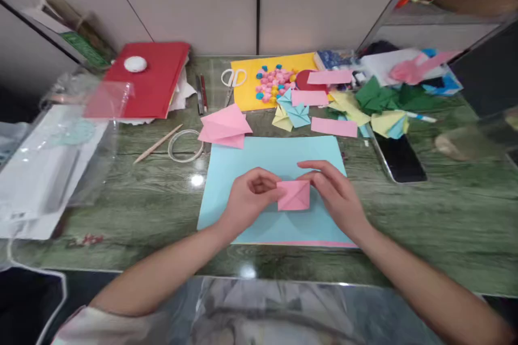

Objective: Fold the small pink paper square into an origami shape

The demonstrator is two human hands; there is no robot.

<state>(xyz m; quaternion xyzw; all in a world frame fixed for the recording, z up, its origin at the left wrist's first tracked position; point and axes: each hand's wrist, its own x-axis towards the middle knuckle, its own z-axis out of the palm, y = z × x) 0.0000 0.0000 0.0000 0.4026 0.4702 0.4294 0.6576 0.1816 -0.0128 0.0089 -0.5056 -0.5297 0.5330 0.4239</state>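
Pink paper point(293, 197), creased into a diagonal-lined rectangle over a smooth blue sheet point(279, 156), is pinched at nine o'clock by the left hand point(249, 194); the right hand point(337, 194) meets its two-o'clock corner, grip unclear. Beyond lie pointed pink folds point(225, 125) at ten, round balls point(270, 84) on yellow paper point(243, 96) at twelve.

The paper point(295, 200) is held in the left hand point(251, 194) above the sheets point(216, 210), with the right hand point(339, 197) placed at its right edge. Beyond the grip and to its left, the squares point(226, 125) are laid partly over the sheets' far left corner. Farther left, the tape point(170, 148) is set beside the pencil point(157, 144), with the folder point(149, 83) placed beyond both. Past the sheets, the balls point(275, 84) are gathered on the card point(245, 101); the scissors point(230, 88) are laid across the card's left edge.
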